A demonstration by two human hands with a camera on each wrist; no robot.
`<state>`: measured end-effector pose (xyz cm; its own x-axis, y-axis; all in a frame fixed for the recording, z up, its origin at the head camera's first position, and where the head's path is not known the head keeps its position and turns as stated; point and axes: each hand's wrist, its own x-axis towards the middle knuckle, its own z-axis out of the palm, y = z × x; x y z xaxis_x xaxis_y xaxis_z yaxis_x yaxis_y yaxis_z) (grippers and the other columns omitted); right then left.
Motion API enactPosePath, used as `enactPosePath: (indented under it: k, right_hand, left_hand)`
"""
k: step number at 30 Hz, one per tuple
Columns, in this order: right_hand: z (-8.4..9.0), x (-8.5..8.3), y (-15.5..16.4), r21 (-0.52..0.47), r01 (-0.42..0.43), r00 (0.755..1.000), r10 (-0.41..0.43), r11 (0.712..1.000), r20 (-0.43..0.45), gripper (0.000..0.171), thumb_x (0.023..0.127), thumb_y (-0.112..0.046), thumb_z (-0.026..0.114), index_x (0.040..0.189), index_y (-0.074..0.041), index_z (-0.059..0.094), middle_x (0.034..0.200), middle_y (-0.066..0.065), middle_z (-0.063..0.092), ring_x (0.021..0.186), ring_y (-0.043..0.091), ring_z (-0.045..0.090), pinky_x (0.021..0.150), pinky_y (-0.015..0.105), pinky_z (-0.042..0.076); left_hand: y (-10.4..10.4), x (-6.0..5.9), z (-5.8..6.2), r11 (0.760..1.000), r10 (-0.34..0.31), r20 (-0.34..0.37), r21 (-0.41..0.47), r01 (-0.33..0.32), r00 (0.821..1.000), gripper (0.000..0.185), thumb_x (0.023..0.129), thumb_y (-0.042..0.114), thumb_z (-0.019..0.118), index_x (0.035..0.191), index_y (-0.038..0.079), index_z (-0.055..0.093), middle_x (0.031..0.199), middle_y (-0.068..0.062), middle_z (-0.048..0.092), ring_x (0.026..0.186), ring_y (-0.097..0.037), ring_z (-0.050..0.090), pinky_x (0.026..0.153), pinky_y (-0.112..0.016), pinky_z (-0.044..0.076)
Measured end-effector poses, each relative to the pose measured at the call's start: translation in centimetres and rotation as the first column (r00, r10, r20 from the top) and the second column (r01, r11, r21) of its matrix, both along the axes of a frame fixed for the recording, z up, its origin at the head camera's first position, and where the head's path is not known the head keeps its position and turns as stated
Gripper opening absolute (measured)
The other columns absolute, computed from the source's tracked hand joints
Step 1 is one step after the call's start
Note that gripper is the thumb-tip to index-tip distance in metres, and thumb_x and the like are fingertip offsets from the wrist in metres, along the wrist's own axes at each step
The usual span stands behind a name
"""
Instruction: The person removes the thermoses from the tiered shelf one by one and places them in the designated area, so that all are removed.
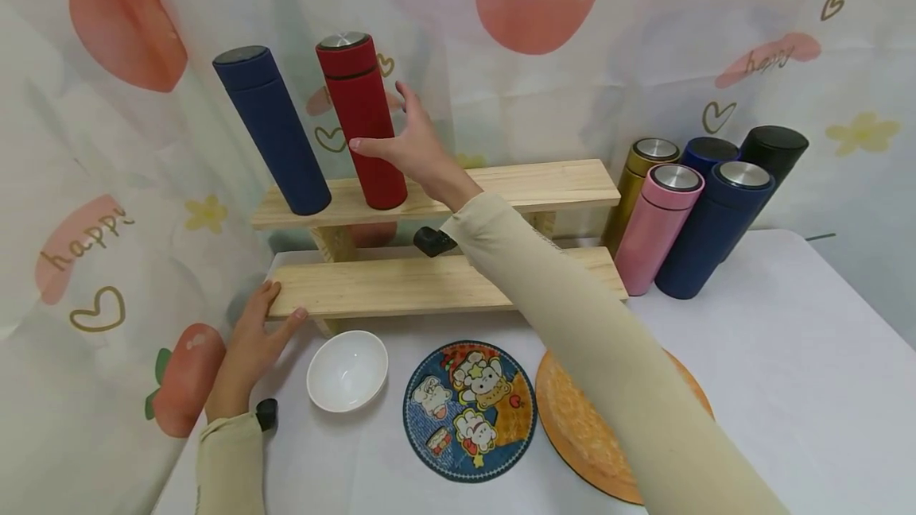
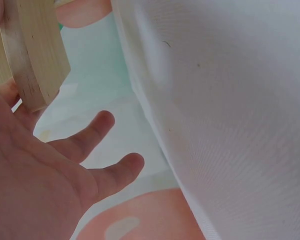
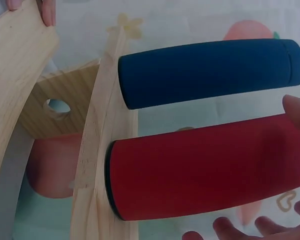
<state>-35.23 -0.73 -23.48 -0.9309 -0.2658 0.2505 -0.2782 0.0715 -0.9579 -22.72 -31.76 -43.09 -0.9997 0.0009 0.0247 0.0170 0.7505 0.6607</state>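
Observation:
A red bottle (image 1: 361,121) and a navy bottle (image 1: 272,129) stand side by side at the left of the upper wooden shelf (image 1: 544,181). My right hand (image 1: 404,145) is spread around the red bottle at mid height, thumb at its front and fingers behind. In the right wrist view the red bottle (image 3: 200,170) shows gaps to the thumb (image 3: 299,110) and to the fingertips (image 3: 225,229). My left hand (image 1: 258,332) rests with straight fingers against the left end of the lower shelf (image 1: 429,284). The left wrist view shows the open palm (image 2: 40,175) beside the shelf end (image 2: 35,55).
On the white table (image 1: 787,388) in front of the shelves lie a white bowl (image 1: 347,369), a blue cartoon plate (image 1: 468,412) and an orange mat (image 1: 587,435). Several bottles stand right of the shelves, among them a gold one (image 1: 633,181) and a pink one (image 1: 654,229). A fruit-print curtain hangs behind.

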Motion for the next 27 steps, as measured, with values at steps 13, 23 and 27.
enactPosePath:
  k: [13,23,27]
  right_hand:
    - [-0.7,0.0,-2.5,0.04,0.165,0.985,-0.162,0.986,-0.065,0.084,0.094,-0.014,0.08,0.166,-0.015,0.035,0.146,0.005,0.06,0.126,0.019,0.06,0.101,0.037,0.053]
    - [-1.4,0.8,-2.0,-0.04,0.19,0.975,-0.193,0.981,-0.106,0.087,0.092,-0.015,0.082,0.167,-0.016,0.038,0.144,0.005,0.061,0.122,0.019,0.062,0.098,0.039,0.055]
    - [-1.1,1.4,-1.5,-0.084,0.157,0.982,-0.165,0.984,-0.095,0.089,0.091,-0.017,0.083,0.167,-0.018,0.037,0.143,0.003,0.061,0.122,0.018,0.061,0.097,0.04,0.055]
  left_hand:
    - [0.0,0.1,0.0,1.0,-0.002,-0.017,0.013,0.002,1.0,0.091,0.107,0.045,0.066,0.168,-0.003,0.019,0.176,-0.026,0.008,0.159,-0.052,0.011,0.124,-0.071,0.015]
    - [0.1,0.0,0.0,1.0,-0.001,-0.008,0.01,0.001,1.0,0.093,0.107,0.047,0.065,0.168,-0.004,0.018,0.176,-0.027,0.007,0.159,-0.053,0.011,0.123,-0.072,0.015]
    - [0.1,0.0,-0.1,1.0,0.0,-0.01,0.011,0.0,1.0,0.094,0.107,0.048,0.065,0.168,-0.004,0.018,0.176,-0.027,0.007,0.159,-0.053,0.011,0.123,-0.073,0.016]
